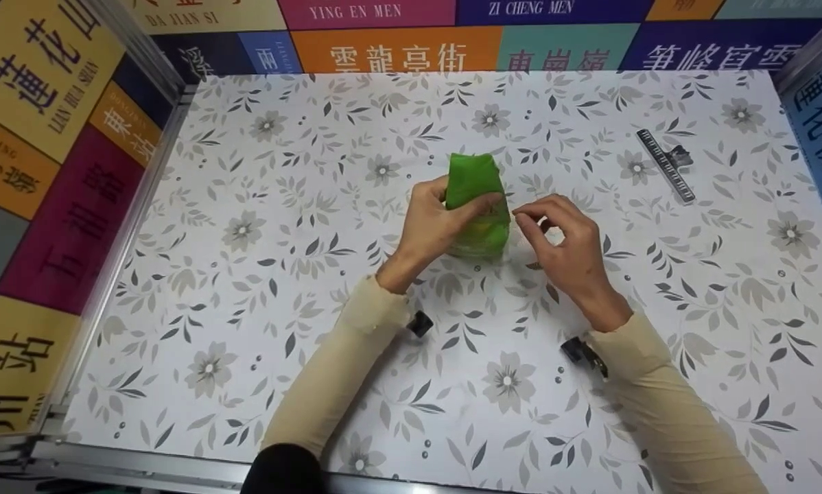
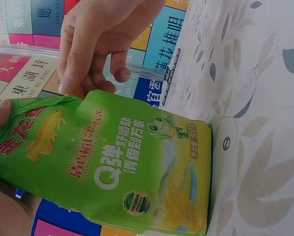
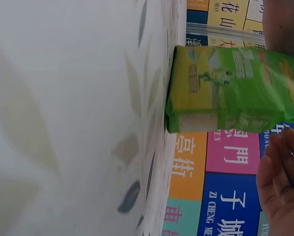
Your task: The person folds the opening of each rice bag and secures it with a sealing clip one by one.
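Note:
A green and yellow bag of rice [image 1: 478, 230] stands upright on the table, its printed front with a fish and a frog turned to the left wrist view. My left hand [image 1: 433, 221] grips the upper part of the bag, thumb across the near side and fingers behind it. Just right of the bag is my right hand [image 1: 567, 248], its thumb and forefinger tips close together at the bag's edge. In the left wrist view, the bag's edge partly hides the fingertips of the right hand [image 2: 95, 44]. No held thing shows between them.
A black and clear ruler-like clip [image 1: 666, 166] lies at the right rear of the flower-patterned table [image 1: 315, 261]. Panels with large printed characters [image 1: 397, 51] stand along the back and both sides. A metal rail [image 1: 143, 466] runs along the front edge.

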Motion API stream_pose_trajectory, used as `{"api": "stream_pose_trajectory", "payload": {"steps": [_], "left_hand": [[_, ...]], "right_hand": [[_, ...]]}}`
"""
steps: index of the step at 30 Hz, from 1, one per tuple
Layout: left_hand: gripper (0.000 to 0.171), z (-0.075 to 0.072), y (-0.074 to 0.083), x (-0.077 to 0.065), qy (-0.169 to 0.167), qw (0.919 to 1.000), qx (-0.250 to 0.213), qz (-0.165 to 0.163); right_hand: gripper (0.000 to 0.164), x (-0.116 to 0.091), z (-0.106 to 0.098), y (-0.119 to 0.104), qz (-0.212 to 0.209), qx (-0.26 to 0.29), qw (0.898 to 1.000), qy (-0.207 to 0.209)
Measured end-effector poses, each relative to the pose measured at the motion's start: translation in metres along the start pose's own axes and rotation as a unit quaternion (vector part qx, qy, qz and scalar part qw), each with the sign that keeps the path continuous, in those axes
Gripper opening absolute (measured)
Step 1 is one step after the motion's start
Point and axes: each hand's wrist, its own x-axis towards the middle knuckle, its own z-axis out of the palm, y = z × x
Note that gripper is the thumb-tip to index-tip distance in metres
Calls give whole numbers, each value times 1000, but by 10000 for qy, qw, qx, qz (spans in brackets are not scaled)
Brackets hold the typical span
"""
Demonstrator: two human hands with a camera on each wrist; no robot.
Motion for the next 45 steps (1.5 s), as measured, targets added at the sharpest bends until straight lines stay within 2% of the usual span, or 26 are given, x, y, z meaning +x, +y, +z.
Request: {"api": "stream_pose_trajectory", "payload": {"steps": [6,15,24,34,45], "left_hand": [[19,1,1,1,50,9999,100,43],[19,0,0,-2,26,9999,7,-159],[19,0,0,-2,64,9998,28,-168],[19,0,1,-2,68,9998,-61,-197],[19,1,1,-2,61,9998,-49,-190]], "right_hand": [[10,10,-17,12,429,-234,9988,38],[15,16,-41,35,1046,-672,9922,25],[16,19,-57,56,1340,-1142,9844,57],[18,23,-66,65,1599,-1354,9778,-23],[26,27,-79,74,1933,-1757,9651,-197]]}}
